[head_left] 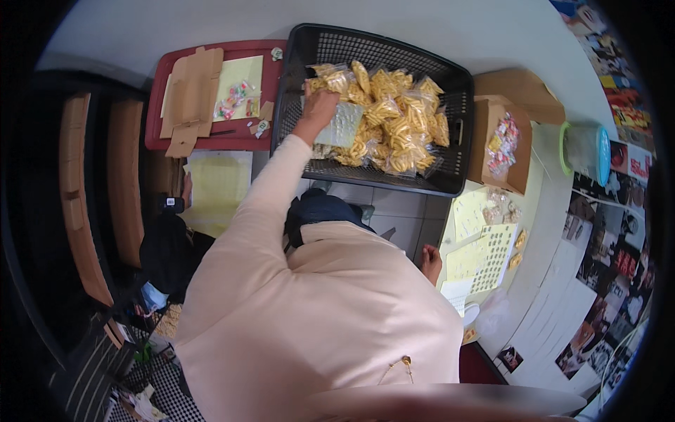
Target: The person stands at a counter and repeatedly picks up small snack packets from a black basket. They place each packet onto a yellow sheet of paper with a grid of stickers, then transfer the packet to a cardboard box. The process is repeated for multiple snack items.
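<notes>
In the black plastic crate lie many clear bags of yellow curled snacks. My left hand reaches into its left side, at the edge of the heap. Beside and partly under that hand is a pale greenish sheet lying on the bags. Most of its fingers are hidden, so a hold on a bag or the sheet does not show. Low on the right, my right hand hangs by the table edge, fingers loosely curled and nothing visible in them. Closest to it are yellowish label sheets.
Left of the crate, a red table bears flattened cardboard and small colourful packets. On the right stand a cardboard box of colourful packets and a tub with a blue lid. Another person's hand shows at left.
</notes>
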The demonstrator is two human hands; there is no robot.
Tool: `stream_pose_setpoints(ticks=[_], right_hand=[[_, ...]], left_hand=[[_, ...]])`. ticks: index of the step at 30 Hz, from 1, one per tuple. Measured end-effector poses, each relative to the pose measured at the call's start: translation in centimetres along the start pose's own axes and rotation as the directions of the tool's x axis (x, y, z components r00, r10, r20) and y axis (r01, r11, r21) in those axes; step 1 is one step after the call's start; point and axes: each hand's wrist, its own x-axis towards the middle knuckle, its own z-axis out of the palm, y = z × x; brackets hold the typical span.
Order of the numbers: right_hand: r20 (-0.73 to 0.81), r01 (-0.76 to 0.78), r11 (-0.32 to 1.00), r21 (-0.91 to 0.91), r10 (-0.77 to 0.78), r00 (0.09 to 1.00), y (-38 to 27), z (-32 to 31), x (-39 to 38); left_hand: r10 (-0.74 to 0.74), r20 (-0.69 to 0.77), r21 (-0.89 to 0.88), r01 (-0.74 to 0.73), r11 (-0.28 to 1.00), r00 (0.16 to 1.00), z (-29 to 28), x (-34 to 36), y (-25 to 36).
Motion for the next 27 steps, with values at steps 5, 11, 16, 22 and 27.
stream_pose_setpoints(ticks=[5, 11, 16, 22, 27], right_hand=[[-0.039, 0.049, 0.998, 0.039, -0.048, 0.998, -1.6, 1.0, 1.6], [-0.212, 0.251, 0.959, 0.132, -0.221, 0.952, -5.9, 0.9, 3.7], [-0.368, 0.283, 0.919, 0.275, -0.171, 0.914, -10.5, -2.3, 2.9], [-0.599, 0.359, 0.933, 0.020, -0.276, 0.752, -9.7, -5.4, 0.8], [-0.587, 0.285, 0.942, 0.180, -0.130, 0.799, -5.5, -6.7, -1.4]], left_hand=[[0.165, -0.087, -0.096, -0.174, 0.980, 0.982, -7.3, 0.2, 1.9], [0.376, -0.144, -0.091, -0.390, 0.916, 0.916, -14.0, 1.2, 7.6], [0.601, -0.124, -0.213, -0.613, 0.761, 0.789, -16.6, 0.2, 19.2], [0.880, -0.064, -0.324, -0.844, 0.428, 0.471, -13.9, -2.6, 31.1], [0.955, 0.093, -0.484, -0.825, 0.292, 0.283, -10.5, -5.1, 37.9]])
